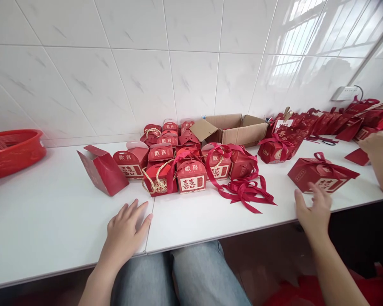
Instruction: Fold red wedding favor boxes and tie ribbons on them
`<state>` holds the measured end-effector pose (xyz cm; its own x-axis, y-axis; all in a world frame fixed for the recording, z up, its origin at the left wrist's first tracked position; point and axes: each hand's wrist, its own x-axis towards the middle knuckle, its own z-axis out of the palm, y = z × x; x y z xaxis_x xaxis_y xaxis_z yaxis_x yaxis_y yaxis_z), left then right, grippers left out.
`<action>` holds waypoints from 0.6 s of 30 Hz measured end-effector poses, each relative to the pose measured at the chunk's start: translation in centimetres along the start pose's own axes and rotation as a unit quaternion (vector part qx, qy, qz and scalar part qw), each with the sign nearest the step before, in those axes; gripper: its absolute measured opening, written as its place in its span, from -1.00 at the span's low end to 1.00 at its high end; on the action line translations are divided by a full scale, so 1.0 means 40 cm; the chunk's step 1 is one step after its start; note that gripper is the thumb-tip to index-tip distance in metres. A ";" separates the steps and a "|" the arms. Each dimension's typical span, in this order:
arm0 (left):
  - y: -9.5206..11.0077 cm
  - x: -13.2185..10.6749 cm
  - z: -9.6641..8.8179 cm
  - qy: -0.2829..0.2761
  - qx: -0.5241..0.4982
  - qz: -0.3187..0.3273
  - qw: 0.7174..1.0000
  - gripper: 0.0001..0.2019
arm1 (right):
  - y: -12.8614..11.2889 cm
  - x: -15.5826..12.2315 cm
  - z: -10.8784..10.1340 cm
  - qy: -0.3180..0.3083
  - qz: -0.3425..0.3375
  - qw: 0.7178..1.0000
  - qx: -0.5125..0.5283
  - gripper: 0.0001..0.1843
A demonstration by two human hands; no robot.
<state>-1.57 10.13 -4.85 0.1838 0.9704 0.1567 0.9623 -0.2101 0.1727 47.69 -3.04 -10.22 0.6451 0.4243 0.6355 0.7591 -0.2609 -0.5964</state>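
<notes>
Red card forms the ribbon-tied box (306,176), which sits on the white table (51,225) to the right of the brown cardboard carton (241,135) and nearer the table's front edge. The right hand (315,212) is just before that box, further forward of the carton, its fingers spread and slightly blurred; it grips nothing, though whether a fingertip touches the box I cannot tell. The left hand (124,227) lies loose and empty on the table, forward and left of the carton. Left of the carton and in front of it crowd red gift boxes (191,178), with an open-topped box (105,172) at their far left. Loose red ribbon (247,191) is heaped directly in front of the carton. Well left of the carton is a red plastic basket (17,155); to its right, scissors (328,141) and another person's hand (376,144).
</notes>
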 end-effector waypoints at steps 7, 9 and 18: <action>0.007 0.002 -0.001 -0.002 -0.003 -0.001 1.000 -0.42 | -0.078 -0.007 0.023 -0.125 -0.032 0.991 0.030 -0.52; 0.005 0.001 -0.001 -0.001 -0.002 0.001 1.000 -0.42 | -0.097 -0.005 0.021 -0.102 -0.015 0.994 0.035 -0.53; -0.003 0.001 0.006 0.020 -0.020 0.008 1.000 -0.48 | -0.237 0.057 -0.051 0.007 0.046 0.984 0.173 -0.66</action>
<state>-1.65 10.21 -5.10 0.1894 0.9617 0.1982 0.9506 -0.2302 0.2082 42.15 -1.37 -2.12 0.7127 0.4008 0.5757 0.6236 0.0139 -0.7816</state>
